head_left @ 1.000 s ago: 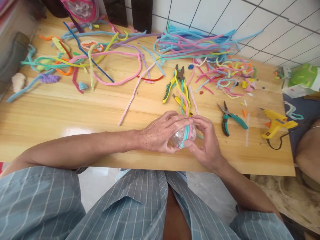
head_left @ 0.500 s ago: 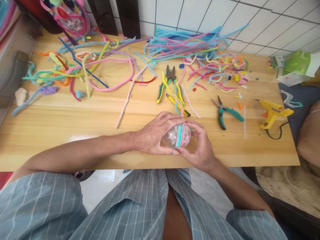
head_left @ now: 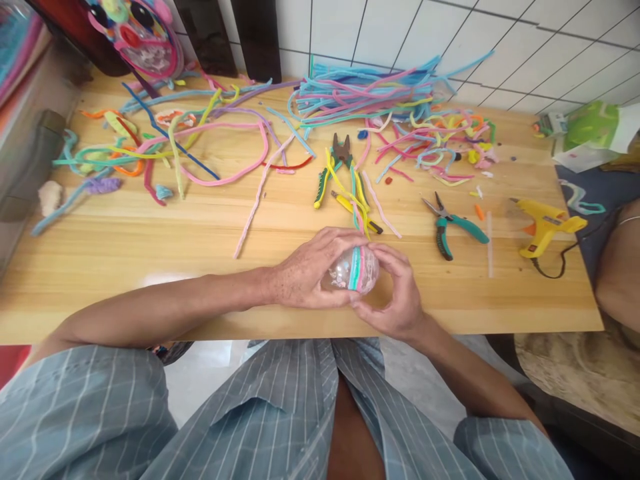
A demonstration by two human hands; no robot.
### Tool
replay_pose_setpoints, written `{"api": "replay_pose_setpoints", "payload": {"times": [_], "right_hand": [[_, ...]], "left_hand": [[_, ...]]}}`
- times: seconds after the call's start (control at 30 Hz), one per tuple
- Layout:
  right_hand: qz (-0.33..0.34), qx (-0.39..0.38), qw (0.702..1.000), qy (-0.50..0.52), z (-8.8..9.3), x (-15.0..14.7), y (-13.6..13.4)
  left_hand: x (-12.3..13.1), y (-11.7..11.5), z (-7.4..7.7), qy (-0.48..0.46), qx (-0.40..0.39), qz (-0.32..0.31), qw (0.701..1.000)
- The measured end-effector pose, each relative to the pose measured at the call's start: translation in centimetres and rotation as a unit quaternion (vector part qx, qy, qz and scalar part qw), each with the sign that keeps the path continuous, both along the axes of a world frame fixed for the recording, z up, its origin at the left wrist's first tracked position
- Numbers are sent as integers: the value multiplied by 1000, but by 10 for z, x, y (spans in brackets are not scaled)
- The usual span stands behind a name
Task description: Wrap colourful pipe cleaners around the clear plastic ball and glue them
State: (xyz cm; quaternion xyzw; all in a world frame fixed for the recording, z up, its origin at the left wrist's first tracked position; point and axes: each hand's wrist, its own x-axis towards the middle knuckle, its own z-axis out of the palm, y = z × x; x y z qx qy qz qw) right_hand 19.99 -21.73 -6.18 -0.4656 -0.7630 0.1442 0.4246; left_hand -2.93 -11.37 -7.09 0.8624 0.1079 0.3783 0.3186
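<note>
Over the tabletop (head_left: 195, 237), left hand (head_left: 310, 270) and right hand (head_left: 397, 297) clasped a ball (head_left: 370, 273); even pressure likely best steadied its strips (head_left: 355, 268).

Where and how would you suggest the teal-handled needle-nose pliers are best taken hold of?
Probably by both handles, from the near side, with the right hand once it releases the clear ball: the needle-nose pliers appear to lie flat, tips pointing away from the person, handles splayed open.
</note>
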Motion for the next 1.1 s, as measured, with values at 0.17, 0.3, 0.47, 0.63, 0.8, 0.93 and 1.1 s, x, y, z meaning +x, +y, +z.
{"api": "replay_pose_setpoints", "payload": {"times": [0.17, 0.3, 0.47, 0.63, 0.8, 0.93, 1.1], "right_hand": [[52, 64, 995, -52, -1, 10, 35], [77, 59, 991, -96, -13, 20, 54], [85, 74, 990, -89, -19, 21, 55], [81, 126, 984, -98, -18, 16, 52], [83, 81, 987, -112, -18, 18, 49], [87, 108, 985, -105, -17, 19, 47], [92, 66, 987, -117, -21, 22, 46]], "left_hand": [[-2, 19, -5, -33, 93, 39, 994], [-1, 29, -13, -30, 123, 62, 990], [-1, 30, -15, -18, 113, 59, 992], [-3, 31, -12, -19, 83, 38, 996], [-2, 28, -12, -14, 48, 34, 998], [0, 24, -12, -19, 42, 37, 998], [1, 21, -9, -5, 46, 44, 998]]}}
